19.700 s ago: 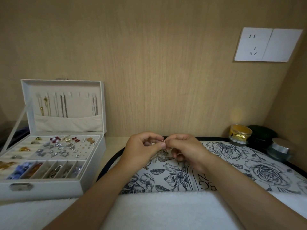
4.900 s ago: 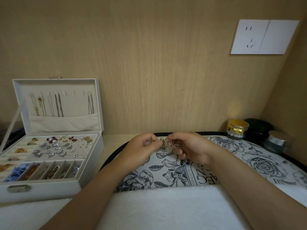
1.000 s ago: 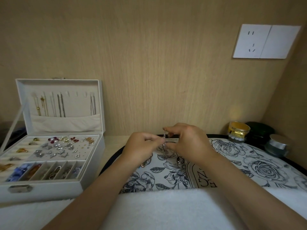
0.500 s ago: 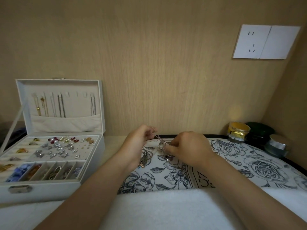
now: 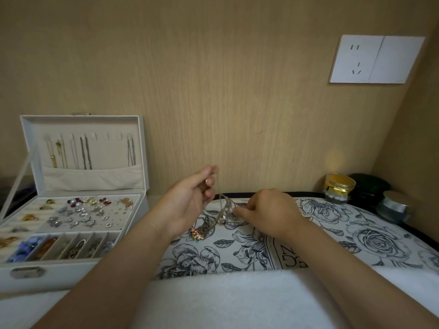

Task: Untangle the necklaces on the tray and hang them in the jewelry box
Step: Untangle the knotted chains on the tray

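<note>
The left hand point(image 5: 187, 203), lifted above the tray point(image 5: 320, 236), pinches a thin chain rising from the tangled necklaces point(image 5: 223, 213) lying mid-tray. The right hand point(image 5: 268, 210), fingers curled, pinches the tangle itself. The open jewelry box point(image 5: 71, 269) stands left of the tray, and jars point(image 5: 339, 186) sit at its far right corner.

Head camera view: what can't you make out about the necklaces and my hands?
Necklaces: how many are tangled; the strands are too fine and blurred, and partly behind the left hand.
Right hand: its fingertips are hidden under its own knuckles, so its grip is unclear.
Jewelry box: its left side is cut off by the frame edge.
</note>
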The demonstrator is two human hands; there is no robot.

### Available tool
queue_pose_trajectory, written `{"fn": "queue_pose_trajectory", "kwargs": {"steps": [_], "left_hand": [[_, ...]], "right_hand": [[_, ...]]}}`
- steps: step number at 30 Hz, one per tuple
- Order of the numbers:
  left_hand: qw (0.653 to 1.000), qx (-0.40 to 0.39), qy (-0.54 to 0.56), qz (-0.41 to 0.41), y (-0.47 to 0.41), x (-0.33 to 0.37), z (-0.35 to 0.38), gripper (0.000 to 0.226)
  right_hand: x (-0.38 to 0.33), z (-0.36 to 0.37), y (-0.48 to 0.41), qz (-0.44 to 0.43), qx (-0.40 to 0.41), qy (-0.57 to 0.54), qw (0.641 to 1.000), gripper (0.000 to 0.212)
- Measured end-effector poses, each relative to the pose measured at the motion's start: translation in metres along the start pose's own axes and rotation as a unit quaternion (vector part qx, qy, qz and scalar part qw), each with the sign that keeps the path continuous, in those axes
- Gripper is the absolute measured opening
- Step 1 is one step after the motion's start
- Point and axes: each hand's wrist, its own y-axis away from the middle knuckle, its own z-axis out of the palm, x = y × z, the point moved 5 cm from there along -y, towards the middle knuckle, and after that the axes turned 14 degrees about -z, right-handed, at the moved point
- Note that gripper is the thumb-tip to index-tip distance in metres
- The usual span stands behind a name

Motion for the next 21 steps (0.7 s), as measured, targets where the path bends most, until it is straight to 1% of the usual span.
{"fn": "queue_pose_trajectory", "kwargs": {"steps": [2,3,5,7,10,12,13,14,15,16,18,20,21], "left_hand": [[1.000,-0.010,-0.009,0.011,0.000,0.004,-0.002,0.045],[1.000,-0.004,-0.008,0.028,0.000,0.008,-0.004,0.048],[0.998,0.016,0.015,0.061,0.000,0.015,-0.010,0.044],[0.996,0.018,0.045,0.070,-0.001,0.018,-0.014,0.044],[0.995,0.008,0.063,0.077,-0.002,0.015,-0.015,0.052],[0.995,0.025,0.056,0.085,-0.003,0.011,-0.018,0.052],[0.995,0.046,0.036,0.086,-0.003,0.009,-0.021,0.054],[0.993,0.082,-0.007,0.085,-0.004,0.008,-0.025,0.059],[0.986,0.127,-0.078,0.080,-0.004,0.006,-0.030,0.067],[0.970,0.168,-0.161,0.070,-0.005,0.003,-0.034,0.075],[0.935,0.205,-0.287,0.042,-0.010,-0.008,-0.039,0.084],[0.900,0.229,-0.369,0.024,-0.017,-0.018,-0.044,0.082],[0.875,0.248,-0.415,0.021,-0.019,-0.020,-0.047,0.078]], "right_hand": [[-0.001,0.002,0.000,-0.003,-0.017,0.011,1.000,0.069],[-0.001,0.003,0.000,-0.005,-0.028,0.012,1.000,0.073],[0.001,0.005,0.000,-0.002,-0.037,-0.001,0.999,0.081],[0.002,0.005,-0.001,-0.011,-0.036,0.012,0.999,0.078],[0.002,0.009,0.000,-0.035,-0.033,0.032,0.998,0.069],[0.004,0.012,-0.001,-0.044,-0.036,0.029,0.998,0.064],[0.005,0.012,0.000,-0.047,-0.036,0.024,0.998,0.062],[0.006,0.012,0.000,-0.049,-0.035,0.022,0.998,0.059],[0.006,0.012,0.000,-0.053,-0.033,0.021,0.998,0.057],[0.007,0.012,0.000,-0.055,-0.032,0.023,0.998,0.055],[0.006,0.013,0.000,-0.056,-0.029,0.021,0.998,0.053],[0.007,0.015,0.000,-0.052,-0.028,0.024,0.998,0.046],[0.006,0.015,0.000,-0.049,-0.024,0.024,0.998,0.039]]}}
